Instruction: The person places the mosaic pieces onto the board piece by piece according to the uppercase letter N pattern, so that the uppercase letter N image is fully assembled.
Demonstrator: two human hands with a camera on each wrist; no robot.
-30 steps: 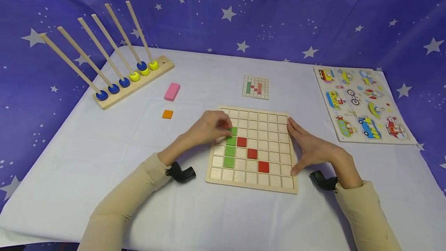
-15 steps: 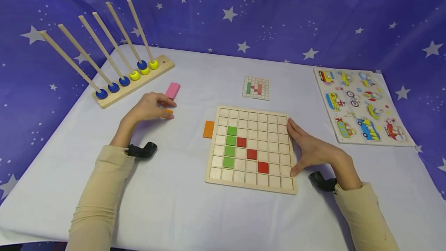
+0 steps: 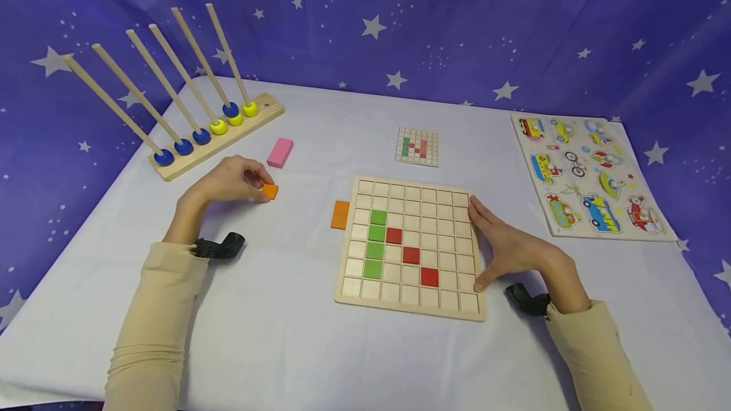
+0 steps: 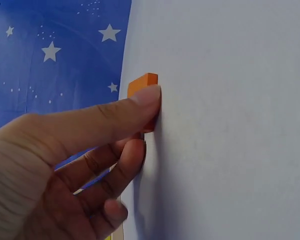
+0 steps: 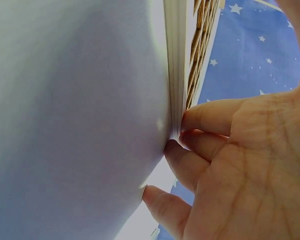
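My left hand (image 3: 231, 179) pinches an orange square tile (image 3: 270, 191) between thumb and fingers, left of the board. In the left wrist view, the tile (image 4: 142, 85) stands on edge under the thumb tip. My right hand (image 3: 511, 246) rests against the right edge of the wooden grid board (image 3: 408, 313), its thumb and fingers spread and fairly straight. The grid holds a column of green tiles (image 3: 375, 250) and a diagonal of red tiles (image 3: 410, 255). Two orange tiles (image 3: 340, 214) lie touching side by side at the board's left edge.
Behind the board lies a small pattern card (image 3: 417, 146). A pink block (image 3: 280, 153) sits just beyond my left hand. A wooden peg stand with beads (image 3: 217, 146) is at the back left, and a vehicle puzzle (image 3: 594, 176) at the right.
My left hand has moved left from the board to the single orange tile and lifted it in a pinch. The two orange tiles beside the board came into view. My right hand stays put.
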